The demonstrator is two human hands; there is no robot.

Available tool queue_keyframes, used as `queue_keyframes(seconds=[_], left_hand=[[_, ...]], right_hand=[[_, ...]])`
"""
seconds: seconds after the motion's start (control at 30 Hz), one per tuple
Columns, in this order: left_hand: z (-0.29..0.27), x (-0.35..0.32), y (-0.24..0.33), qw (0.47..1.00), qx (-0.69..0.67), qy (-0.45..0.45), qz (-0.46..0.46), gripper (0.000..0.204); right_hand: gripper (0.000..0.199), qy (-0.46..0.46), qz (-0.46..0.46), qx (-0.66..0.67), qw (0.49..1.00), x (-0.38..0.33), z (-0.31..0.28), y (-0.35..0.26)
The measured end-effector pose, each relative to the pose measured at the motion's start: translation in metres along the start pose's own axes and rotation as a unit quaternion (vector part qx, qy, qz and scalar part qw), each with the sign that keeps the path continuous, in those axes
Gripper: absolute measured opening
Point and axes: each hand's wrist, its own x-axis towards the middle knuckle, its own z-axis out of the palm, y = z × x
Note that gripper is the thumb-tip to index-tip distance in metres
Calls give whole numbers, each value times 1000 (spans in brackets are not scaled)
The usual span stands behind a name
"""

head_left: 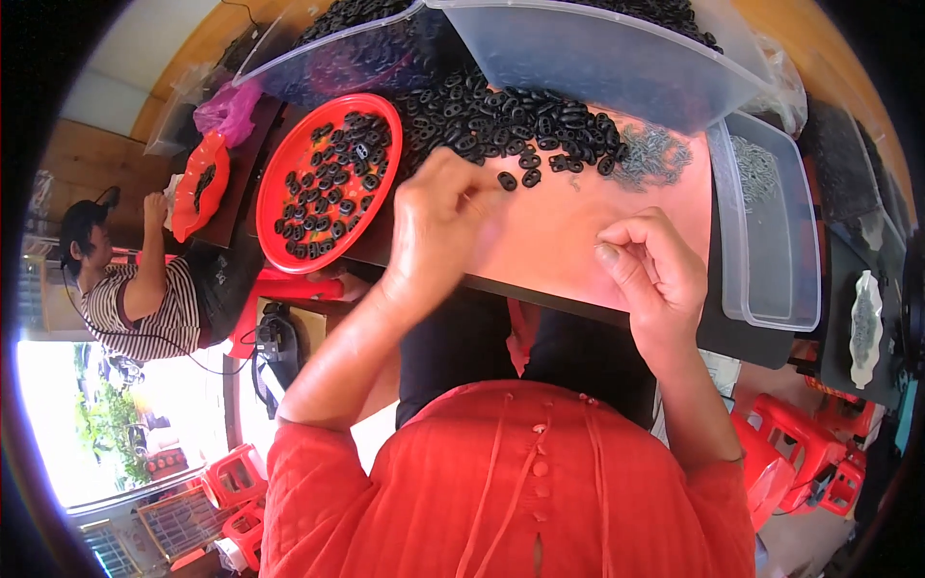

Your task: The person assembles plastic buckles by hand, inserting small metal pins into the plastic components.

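Note:
My left hand (436,217) is over the near edge of a pile of black plastic two-hole pieces (520,120), its fingers bent and partly blurred. Just past its fingertips lies a single black piece (508,180); I cannot tell whether they touch it. My right hand (663,275) hovers above the right part of the orange work surface (568,241), thumb and forefinger pinched together. Anything between those fingertips is too small to make out. Small grey metal parts (655,157) are heaped beyond the right hand, beside the black pile.
A red round tray (265,207) with black pieces stands at left. Large clear bins (597,58) line the back; a clear plastic box (771,279) with metal parts is at right. Another person (145,289) sits at far left by a red dish (183,217). Red stools (800,443) stand lower right.

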Motion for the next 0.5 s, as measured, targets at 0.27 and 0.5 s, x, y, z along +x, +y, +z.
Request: queue_keyframes(seconds=[0.27, 0.5], left_hand=[[-5, 28, -23, 960, 245, -96, 99, 9], [-7, 39, -24, 951, 258, -126, 111, 9]], right_hand=[[10, 2, -7, 18, 1000, -3, 4, 9], [10, -1, -9, -6, 1000, -3, 3, 6]])
